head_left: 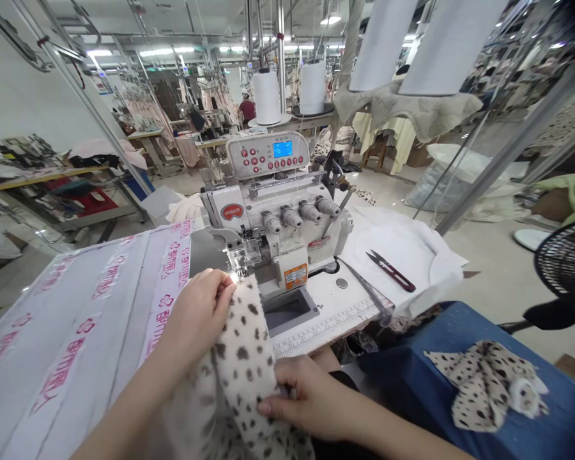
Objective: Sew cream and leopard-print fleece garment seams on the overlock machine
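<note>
– How many hands are on the cloth?

– Two. The left hand (199, 310) pinches the cream, dark-spotted plush fabric (244, 335) between thumb and forefinger, close against the front of the white metal sewing machine (273, 211). The right hand (301, 393) pinches the fabric's right edge, farther out in front of the machine; some of its fingertips are hidden.

– And on the machine?

– Four grey, ribbed knobs (292, 218) in a row, and one rectangular blue screen (282, 149) above. The needle is hard to make out behind glare.

– Thread?

– Four white cones: two smaller ones (266, 96) behind the machine, two large ones (382, 45) up to its right, tops cut off.

– Right of it?

– One pair of dark red, pointed snips (393, 273) on smooth white cloth (426, 252). Farther right, a crumpled spotted scrap (483, 383) lies on a blue covering (426, 364).

– Your fabric's lower end?

– Blurred, and cut off.
</note>
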A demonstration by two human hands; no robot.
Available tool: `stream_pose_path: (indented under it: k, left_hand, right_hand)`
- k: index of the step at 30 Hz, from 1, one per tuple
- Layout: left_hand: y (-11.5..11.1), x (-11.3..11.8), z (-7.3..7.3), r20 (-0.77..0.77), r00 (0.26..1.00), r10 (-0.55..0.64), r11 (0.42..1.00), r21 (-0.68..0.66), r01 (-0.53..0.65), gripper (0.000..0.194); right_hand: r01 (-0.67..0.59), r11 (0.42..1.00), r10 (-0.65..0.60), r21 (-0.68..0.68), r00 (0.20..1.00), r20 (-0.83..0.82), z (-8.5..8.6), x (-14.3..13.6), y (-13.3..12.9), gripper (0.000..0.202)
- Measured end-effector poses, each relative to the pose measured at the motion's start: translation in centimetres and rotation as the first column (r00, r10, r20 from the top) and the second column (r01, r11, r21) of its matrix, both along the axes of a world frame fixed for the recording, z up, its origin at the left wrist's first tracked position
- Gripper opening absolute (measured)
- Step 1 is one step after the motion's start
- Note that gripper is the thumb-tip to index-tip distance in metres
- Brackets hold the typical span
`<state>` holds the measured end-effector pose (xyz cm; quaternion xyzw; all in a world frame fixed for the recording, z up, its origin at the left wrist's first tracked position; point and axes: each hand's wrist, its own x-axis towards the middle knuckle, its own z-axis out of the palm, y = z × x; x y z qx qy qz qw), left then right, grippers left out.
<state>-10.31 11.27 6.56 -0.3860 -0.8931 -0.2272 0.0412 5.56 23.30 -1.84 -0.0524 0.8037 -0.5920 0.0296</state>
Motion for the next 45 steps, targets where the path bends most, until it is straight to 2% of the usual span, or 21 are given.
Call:
stream_pose_path:
  k: [2, 4, 6, 9, 11, 15, 19, 22, 24, 27, 29, 34, 39, 41, 43, 45]
  left_hand:
    - [-0.3, 0.3, -0.1, -0.005, 1.0, -0.03, 1.0, 0.006, 0.03, 0.019]
    - [-0.5, 0.4, -0.3, -0.01, 0.999, -0.048, 0.999, 0.018, 0.048, 0.019]
    - [-0.6, 0.5, -0.4, -0.013, 0.998, -0.054, 0.998, 0.025, 0.054, 0.019]
    - [-0.6, 0.4, -0.5, -0.026, 0.998, -0.064, 0.998, 0.029, 0.064, 0.019]
    - [-0.6, 0.3, -0.6, -0.037, 0.997, -0.072, 0.997, 0.038, 0.073, 0.02]
    - [-0.7, 0.3, -0.7, -0.039, 0.996, -0.076, 0.996, 0.052, 0.078, 0.02]
    - [-0.6, 0.3, -0.6, -0.012, 0.997, -0.07, 0.996, 0.054, 0.071, 0.019]
    - [-0.3, 0.0, -0.4, 0.003, 0.999, -0.046, 0.998, 0.054, 0.046, 0.018]
    - [-0.1, -0.3, -0.4, 0.004, 0.999, -0.035, 0.998, 0.051, 0.035, 0.017]
    - [0.1, -0.6, -0.3, -0.005, 0.999, -0.04, 0.998, 0.041, 0.04, 0.016]
    - [0.2, -0.7, -0.3, -0.014, 0.999, -0.041, 0.998, 0.039, 0.041, 0.015]
    - [0.3, -1.0, -0.4, -0.03, 0.999, -0.023, 0.999, 0.037, 0.024, 0.015]
    - [0.5, -1.5, -0.4, -0.023, 1.0, -0.013, 1.0, 0.028, 0.014, 0.014]
    - [0.6, -1.8, -0.3, -0.014, 1.0, -0.005, 1.0, 0.018, 0.006, 0.013]
    - [0.6, -1.8, -0.2, -0.011, 1.0, 0.0, 1.0, 0.018, 0.0, 0.013]
    - [0.5, -1.7, -0.2, -0.009, 1.0, -0.011, 1.0, 0.026, 0.011, 0.014]
  right_hand:
    - [0.011, 0.991, -0.011, 0.131, 1.0, 0.005, 0.8, 0.0, 0.4, 0.024]
    - [0.142, 0.974, -0.139, 0.177, 0.99, -0.033, 1.8, -0.6, 1.1, 0.018]
    - [0.286, 0.956, -0.28, 0.067, 0.957, -0.08, 2.8, -1.9, 1.9, 0.017]
    - [0.364, 0.916, -0.381, -0.169, 0.921, -0.081, 4.3, -4.6, 2.9, 0.025]
    - [0.375, 0.906, -0.396, -0.197, 0.914, -0.083, 4.9, -6.3, 3.2, 0.024]
    - [0.38, 0.921, -0.387, -0.084, 0.916, -0.102, 5.2, -8.3, 3.2, 0.013]
    - [0.361, 0.923, -0.359, -0.136, 0.932, 0.038, 5.8, -9.0, 3.3, 0.009]
    - [0.399, 0.897, -0.373, -0.192, 0.915, 0.156, 6.4, -9.6, 3.4, 0.01]
    - [0.432, 0.882, -0.403, -0.19, 0.898, 0.176, 6.7, -10.0, 3.3, 0.01]
    - [0.457, 0.875, -0.444, -0.158, 0.889, 0.112, 6.3, -10.3, 3.0, 0.009]
    - [0.494, 0.864, -0.496, -0.101, 0.868, 0.004, 5.8, -10.3, 2.8, 0.01]
    - [0.633, 0.77, -0.597, 0.078, 0.758, -0.263, 5.0, -10.4, 2.0, 0.011]
    - [0.68, 0.701, -0.596, 0.215, 0.724, -0.348, 5.1, -10.5, 1.3, 0.013]
    - [0.667, 0.721, -0.58, 0.186, 0.729, -0.364, 4.7, -10.1, 1.3, 0.012]
    - [0.629, 0.776, -0.569, 0.045, 0.73, -0.379, 3.9, -9.2, 1.3, 0.012]
    - [0.538, 0.834, -0.543, -0.122, 0.762, -0.353, 2.6, -7.6, 1.4, 0.013]
